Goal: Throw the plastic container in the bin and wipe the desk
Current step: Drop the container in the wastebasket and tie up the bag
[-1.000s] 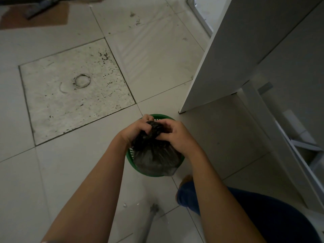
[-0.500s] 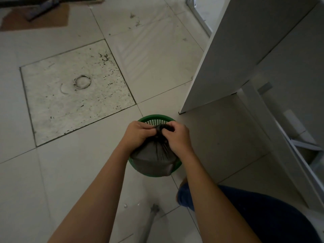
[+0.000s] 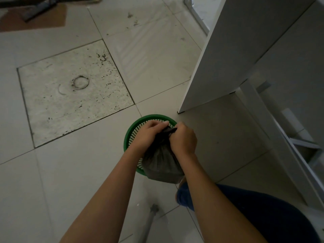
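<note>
Here, looking down at a tiled floor (image 3: 157, 55), both my bare arms reach fwd over a small green mesh bin (image 3: 130, 135). My left hand (image 3: 149, 133) and right hand (image 3: 184, 140) are each closed tight on the gathered neck of a dark plastic bag (image 3: 162, 163), fingers curled and pinching the twisted top between them, hands nearly touching. The bag's full body hangs below my hands w/ its lower part over the bin's near rim, so I can't tell if it's resting in the bin or lifted. The plastic container itself isn't visible; I'd guess it's inside the bag, but that's only a guess.

Handling, as I judge it: thin, soft film, prob. light, a bit slippery, easy to tear if yanked. Best hold is where I have it, at the bunched neck, not the bulging sides.

Around: a white cabinet panel (image 3: 236, 50) stands just right of the bin, its lower corner close to the rim. My dark-blue trouser leg (image 3: 254, 213) is at bottom right. A grey pole (image 3: 149, 223) lies on the floor near my feet, beside the bin; could trip on it. A speckled floor hatch w/ a ring pull (image 3: 80, 82) sits well to the left. No counter in view; wiping not yet done.
</note>
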Demonstrator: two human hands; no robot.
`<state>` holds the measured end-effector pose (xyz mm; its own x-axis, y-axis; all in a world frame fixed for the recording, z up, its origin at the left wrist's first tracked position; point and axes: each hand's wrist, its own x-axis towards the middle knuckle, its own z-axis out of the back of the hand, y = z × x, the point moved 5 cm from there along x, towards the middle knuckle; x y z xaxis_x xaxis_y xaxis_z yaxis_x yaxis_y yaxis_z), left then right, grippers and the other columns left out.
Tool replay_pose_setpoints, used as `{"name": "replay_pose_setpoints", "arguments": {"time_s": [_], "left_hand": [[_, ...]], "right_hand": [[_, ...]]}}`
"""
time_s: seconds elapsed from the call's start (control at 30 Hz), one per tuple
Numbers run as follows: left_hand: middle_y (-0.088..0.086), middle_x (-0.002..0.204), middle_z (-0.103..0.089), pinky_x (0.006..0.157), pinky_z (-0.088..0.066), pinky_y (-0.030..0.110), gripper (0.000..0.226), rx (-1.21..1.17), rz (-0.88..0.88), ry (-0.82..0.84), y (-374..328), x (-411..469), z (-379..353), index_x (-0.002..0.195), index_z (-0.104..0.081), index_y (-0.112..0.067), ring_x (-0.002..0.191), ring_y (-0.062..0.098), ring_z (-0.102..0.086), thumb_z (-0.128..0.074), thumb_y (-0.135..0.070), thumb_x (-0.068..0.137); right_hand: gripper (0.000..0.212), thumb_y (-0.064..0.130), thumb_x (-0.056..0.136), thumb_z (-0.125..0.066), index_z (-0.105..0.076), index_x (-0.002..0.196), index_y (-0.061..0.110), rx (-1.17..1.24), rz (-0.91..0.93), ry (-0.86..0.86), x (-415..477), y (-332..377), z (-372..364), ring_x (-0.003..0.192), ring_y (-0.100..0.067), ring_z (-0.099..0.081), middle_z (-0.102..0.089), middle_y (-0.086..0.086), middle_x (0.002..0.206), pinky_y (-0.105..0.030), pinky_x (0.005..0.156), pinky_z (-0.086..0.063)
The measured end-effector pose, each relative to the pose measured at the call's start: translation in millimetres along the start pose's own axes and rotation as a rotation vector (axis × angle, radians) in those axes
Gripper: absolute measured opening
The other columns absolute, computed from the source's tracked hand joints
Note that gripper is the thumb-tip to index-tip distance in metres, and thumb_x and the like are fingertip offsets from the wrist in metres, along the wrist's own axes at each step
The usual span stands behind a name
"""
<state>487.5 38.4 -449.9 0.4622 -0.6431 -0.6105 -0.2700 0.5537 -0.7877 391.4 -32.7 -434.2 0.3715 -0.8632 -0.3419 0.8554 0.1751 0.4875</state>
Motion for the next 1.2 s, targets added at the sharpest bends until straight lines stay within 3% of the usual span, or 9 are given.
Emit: {"name": "replay_pose_setpoints", "arguments": {"time_s": [0.07, 0.2, 0.37, 0.53, 0.63, 0.83, 0.97, 1.1, 1.2], "left_hand": [[0.005, 0.089, -0.073, 0.079, -0.053, 0.027, 0.015, -0.005, 0.067, 0.099, 1.3, -0.7, -4.0, 0.087, -0.074, -0.013, 0.086, 0.019, -0.067, -0.064, -0.024, 0.082], [0.004, 0.057, -0.067, 0.067, -0.053, 0.03, 0.02, -0.18, 0.149, -0.042, 2.2, 0.3, 0.6, 0.056, -0.071, -0.012, 0.066, 0.023, -0.063, -0.067, -0.008, 0.074], [0.013, 0.076, -0.067, 0.069, -0.056, 0.033, 0.007, -0.469, 0.272, -0.207, 9.0, 4.1, 6.4, 0.081, -0.069, 0.003, 0.074, 0.027, -0.065, -0.063, 0.0, 0.079], [0.013, 0.065, -0.07, 0.064, -0.061, 0.03, 0.009, -0.489, 0.116, -0.234, -4.2, 5.9, 16.4, 0.072, -0.07, -0.001, 0.062, 0.023, -0.07, -0.068, -0.006, 0.08], [0.013, 0.072, -0.071, 0.076, -0.06, 0.033, 0.01, -0.336, 0.006, -0.147, -14.6, 0.4, 8.5, 0.079, -0.073, 0.0, 0.072, 0.025, -0.07, -0.068, -0.009, 0.08], [-0.002, 0.065, -0.065, 0.052, -0.047, 0.005, 0.012, -0.091, -0.223, -0.34, -21.7, -3.5, 20.9, 0.089, -0.073, -0.001, 0.049, -0.008, -0.059, -0.067, -0.008, 0.081], [0.005, 0.07, -0.065, 0.063, -0.054, 0.02, 0.015, -0.221, -0.129, -0.377, -2.1, -3.0, 26.7, 0.092, -0.072, 0.001, 0.066, 0.012, -0.062, -0.066, -0.009, 0.083], [0.006, 0.072, -0.066, 0.067, -0.053, 0.026, 0.011, -0.126, 0.032, -0.302, 23.3, 7.0, 23.3, 0.077, -0.071, -0.012, 0.071, 0.018, -0.06, -0.064, -0.012, 0.085], [0.013, 0.11, -0.069, 0.091, -0.051, 0.032, 0.027, 0.045, 0.109, -0.348, 38.0, 10.0, 25.1, 0.11, -0.068, -0.006, 0.099, 0.024, -0.064, -0.064, -0.013, 0.085]], "right_hand": [[0.023, 0.017, 0.094, -0.046, -0.058, 0.104, 0.0, 0.02, 0.045, 0.004, -4.2, 3.3, -2.2, 0.099, -0.037, -0.061, -0.066, -0.022, 0.108, -0.031, 0.065, -0.035], [0.011, 0.008, 0.091, -0.047, -0.057, 0.088, 0.003, 0.125, 0.128, 0.031, -8.3, 9.8, -5.7, 0.083, -0.033, -0.058, -0.065, -0.022, 0.097, -0.027, 0.056, -0.026], [0.014, 0.001, 0.081, -0.058, -0.064, 0.093, 0.001, 0.314, 0.204, 0.174, -2.3, 17.7, -4.9, 0.08, -0.024, -0.059, -0.068, -0.017, 0.093, -0.028, 0.064, -0.043], [0.025, 0.026, 0.087, -0.058, -0.065, 0.109, 0.016, 0.48, 0.111, 0.44, -7.4, 16.9, -11.9, 0.092, -0.017, -0.06, -0.065, 0.002, 0.095, -0.03, 0.079, -0.049], [0.028, 0.039, 0.093, -0.047, -0.065, 0.108, 0.024, 0.366, 0.086, 0.402, -6.7, 14.2, -22.7, 0.097, -0.023, -0.06, -0.067, -0.001, 0.098, -0.04, 0.087, -0.049], [0.023, 0.029, 0.09, -0.049, -0.062, 0.109, 0.027, 0.168, 0.018, 0.348, -4.4, 1.3, -42.9, 0.119, -0.037, -0.04, -0.059, -0.011, 0.12, -0.043, 0.091, -0.038], [0.04, 0.037, 0.088, -0.056, -0.053, 0.124, 0.018, 0.124, -0.099, 0.42, -2.6, -5.0, -55.0, 0.122, -0.04, -0.04, -0.039, -0.018, 0.135, -0.044, 0.1, -0.038], [0.055, 0.03, 0.081, -0.067, -0.049, 0.13, 0.014, 0.255, -0.149, 0.492, -7.9, -12.8, -64.1, 0.12, -0.032, -0.051, -0.052, -0.012, 0.133, -0.044, 0.101, -0.045], [0.046, 0.009, 0.087, -0.059, -0.049, 0.132, 0.007, 0.238, -0.149, 0.448, -9.1, -20.7, -61.3, 0.123, -0.033, -0.05, -0.053, -0.014, 0.132, -0.041, 0.103, -0.045]]}}
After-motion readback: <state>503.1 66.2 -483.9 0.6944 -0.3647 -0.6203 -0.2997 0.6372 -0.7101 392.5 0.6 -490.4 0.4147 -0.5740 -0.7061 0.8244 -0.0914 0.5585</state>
